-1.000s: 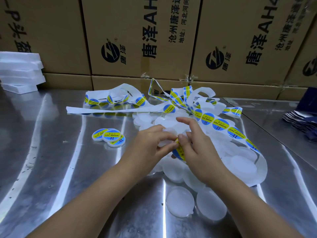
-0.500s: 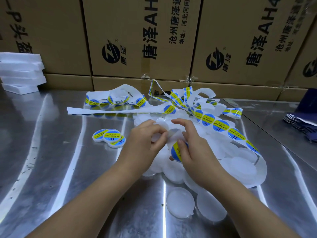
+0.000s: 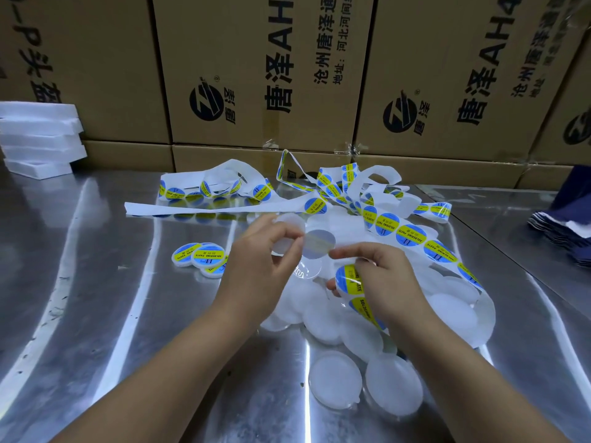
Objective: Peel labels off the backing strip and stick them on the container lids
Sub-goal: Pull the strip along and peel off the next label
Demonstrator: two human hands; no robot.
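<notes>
Peeled label [image 3: 318, 243], pale back to camera, held over pile of bare lids [image 3: 323, 314] mid tabletop [image 3: 128, 314]. Left hand [image 3: 262, 266]: grip pinched on clear lid [image 3: 284, 239], which meets label's left edge. Right hand [image 3: 383, 282]: grip clamped on backing strip [image 3: 488, 318], forefinger tip on label's right edge. Three labelled lids [image 3: 200, 259] to left. Cardboard boxes [image 3: 256, 75] behind.

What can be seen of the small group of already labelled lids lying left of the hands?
The labelled lids are three round, flat discs of whitish, plastic-looking material, each carrying a blue sticker with a yellow band reading "SOLDERING PASTE". They lie label-up and overlap one another in a tight cluster on the shiny metal table, apart from the left hand. Nothing but the table and each other touches them.
</notes>
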